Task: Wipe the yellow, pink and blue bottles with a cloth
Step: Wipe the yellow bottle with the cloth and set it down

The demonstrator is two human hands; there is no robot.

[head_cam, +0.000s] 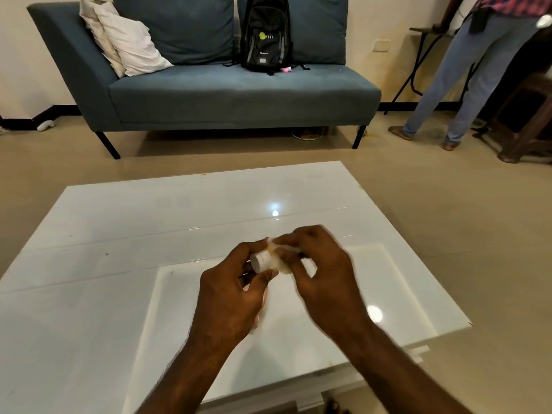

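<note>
In the lower middle of the frame, two hands are seen above one glossy white table (119, 234). One small bottle (261, 262) is held between them, lying sideways with its white cap turned toward the camera. Its body, pale yellow where it shows, is largely covered. The bottle is pinched near the cap between the curled thumb and forefinger of the left hand (230, 294). The fingers (301, 237) of the right hand (325, 273) are curled and pressed together over the body, with one pale cloth (283, 267) gathered beneath them; its edges are lost in motion blur. A pink sliver (261, 312) is glimpsed under the left hand, and what it is cannot be told. In the upper part of the frame, one blue sofa (239, 94) is set with two white pillows (131, 46), two blue cushions (179, 25) and one black backpack (264, 34). One person (466, 70) stands at the upper right.
</note>
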